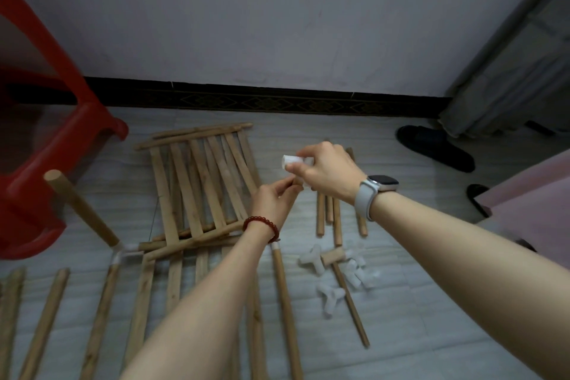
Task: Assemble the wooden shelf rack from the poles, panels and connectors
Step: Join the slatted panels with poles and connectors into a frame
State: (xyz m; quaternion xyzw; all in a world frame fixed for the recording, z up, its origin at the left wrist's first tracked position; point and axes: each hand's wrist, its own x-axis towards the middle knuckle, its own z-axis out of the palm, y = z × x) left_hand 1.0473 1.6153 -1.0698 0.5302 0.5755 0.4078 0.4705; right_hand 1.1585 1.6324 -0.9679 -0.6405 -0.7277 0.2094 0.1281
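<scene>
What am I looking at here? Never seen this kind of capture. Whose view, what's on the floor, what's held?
There is no robot. One wide-angle camera sits on a person's head and looks forward and down, so both arms reach in from the bottom of the picture.

The right hand, with a watch on its wrist, grips a white connector. The left hand, with a red bead bracelet, pinches something small just below the connector; what it is cannot be made out.

On the tiled floor lie slatted wooden panels, long poles, short poles, a wooden mallet and more white connectors. One pole slants upward out of a connector at a panel's corner.

A red plastic chair is at left, dark slippers at right.
</scene>
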